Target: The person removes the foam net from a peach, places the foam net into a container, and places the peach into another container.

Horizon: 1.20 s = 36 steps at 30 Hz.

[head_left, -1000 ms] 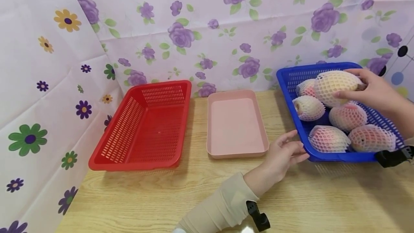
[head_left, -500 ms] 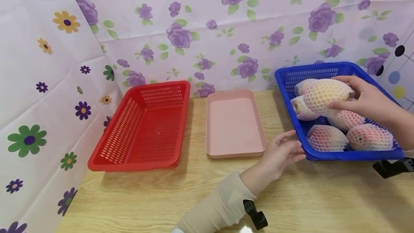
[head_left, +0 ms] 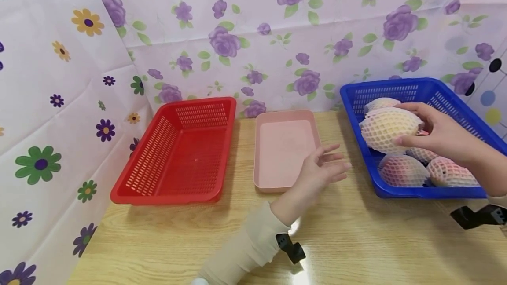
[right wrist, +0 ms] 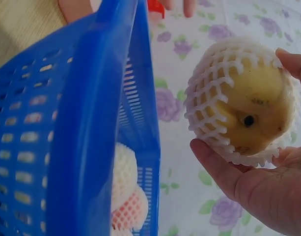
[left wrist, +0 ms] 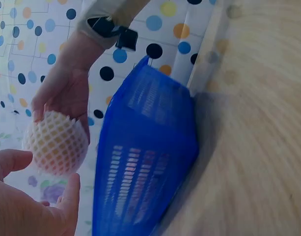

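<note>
Just one fruit [head_left: 390, 130] is up, pinched in the fingers of the right hand [head_left: 445, 135] above the blue basket [head_left: 431, 192], other fruits [head_left: 402, 171] lie inside it, and left of it the left hand [head_left: 313, 175] has fingers spread

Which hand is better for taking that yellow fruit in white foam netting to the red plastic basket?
Probably the left hand, after a handover: it's empty, open toward the yellow fruit and nearer the red basket; the right hand holds the fruit over the blue plastic basket.
</note>
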Motion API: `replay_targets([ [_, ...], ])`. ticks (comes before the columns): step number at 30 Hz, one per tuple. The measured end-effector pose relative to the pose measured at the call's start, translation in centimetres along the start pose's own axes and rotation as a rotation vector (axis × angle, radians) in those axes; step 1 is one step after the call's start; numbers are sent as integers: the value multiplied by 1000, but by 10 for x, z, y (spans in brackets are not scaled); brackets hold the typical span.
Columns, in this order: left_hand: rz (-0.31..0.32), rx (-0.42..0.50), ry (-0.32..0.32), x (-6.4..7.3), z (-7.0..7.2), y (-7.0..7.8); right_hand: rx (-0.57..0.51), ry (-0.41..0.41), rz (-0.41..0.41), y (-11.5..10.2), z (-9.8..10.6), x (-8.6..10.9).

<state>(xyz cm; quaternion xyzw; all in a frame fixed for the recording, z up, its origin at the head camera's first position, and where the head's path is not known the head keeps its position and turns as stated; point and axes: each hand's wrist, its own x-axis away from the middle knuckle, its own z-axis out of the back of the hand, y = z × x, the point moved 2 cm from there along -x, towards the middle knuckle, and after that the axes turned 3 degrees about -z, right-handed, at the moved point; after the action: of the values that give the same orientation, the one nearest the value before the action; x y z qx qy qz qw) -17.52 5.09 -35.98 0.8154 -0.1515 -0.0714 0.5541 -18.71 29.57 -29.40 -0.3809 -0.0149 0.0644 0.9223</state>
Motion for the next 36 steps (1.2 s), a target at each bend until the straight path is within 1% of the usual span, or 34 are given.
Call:
replay_targets([
  [1, 1, -13, 5, 0, 3, 4, -18, 0, 14, -1, -1, 0],
  [4, -41, -107, -12, -2, 11, 14, -81, -12, 81, -4, -6, 1],
  [6, -87, -189, -27, -3, 16, 21, -117, -29, 116, -6, -11, 2],
  [8, -161, -278, -48, -4, 21, 28, -142, -52, 146, -9, -16, 3],
  [9, -191, -311, -54, -4, 23, 31, -143, -61, 146, -11, -18, 3],
  [12, -273, -381, -74, -4, 28, 40, -151, -84, 182, -16, -26, 4],
  [13, -293, -396, -87, -3, 29, 42, -152, -94, 199, -18, -28, 5],
  [15, -311, -420, -125, -3, 31, 45, -150, -112, 217, -20, -32, 6],
  [19, -315, -449, -214, -2, 30, 47, -172, -159, 222, -25, -39, 9],
  [21, -314, -463, -242, -2, 29, 46, -178, -175, 216, -27, -42, 9],
  [24, -303, -482, -267, -1, 28, 43, -176, -189, 218, -28, -47, 9],
  [31, -267, -511, -306, 0, 29, 35, -237, -220, 217, -26, -56, 9],
  [36, -277, -490, -345, -2, 31, 32, -260, -235, 240, -27, -62, 10],
])
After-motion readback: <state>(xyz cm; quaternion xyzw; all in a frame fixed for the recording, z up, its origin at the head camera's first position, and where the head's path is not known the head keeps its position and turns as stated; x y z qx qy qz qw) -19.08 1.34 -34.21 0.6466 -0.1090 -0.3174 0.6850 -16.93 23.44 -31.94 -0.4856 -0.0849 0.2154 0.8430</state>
